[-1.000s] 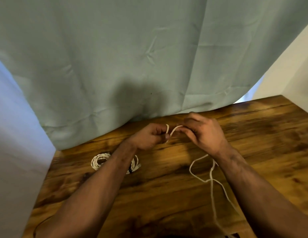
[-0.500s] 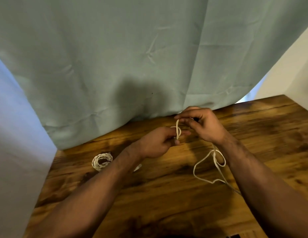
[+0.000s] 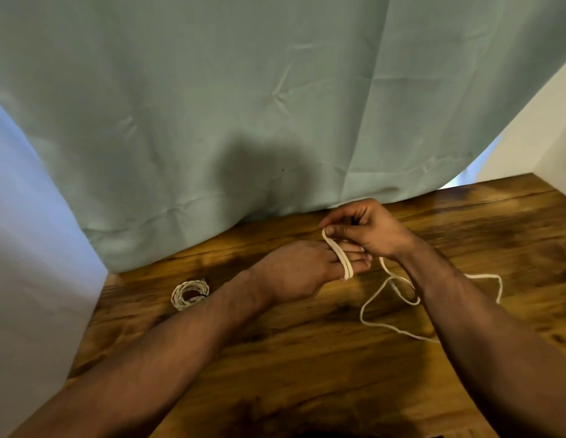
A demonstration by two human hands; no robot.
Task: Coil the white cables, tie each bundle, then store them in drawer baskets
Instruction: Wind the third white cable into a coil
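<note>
On the head view I am seeing my left hand (image 3: 294, 273) stretching over the table (image 3: 307, 358), fingers straight, the cable (image 3: 342, 262) looping twice round them. My right hand (image 3: 370, 229) is pinching that cable just above, with slack trailing under my right forearm. A coiled bundle (image 3: 190, 294) is lying left.

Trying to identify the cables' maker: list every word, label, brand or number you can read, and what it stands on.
None: no readable text shows on the white cable, the coiled bundle, the wooden table or the curtain.
</note>
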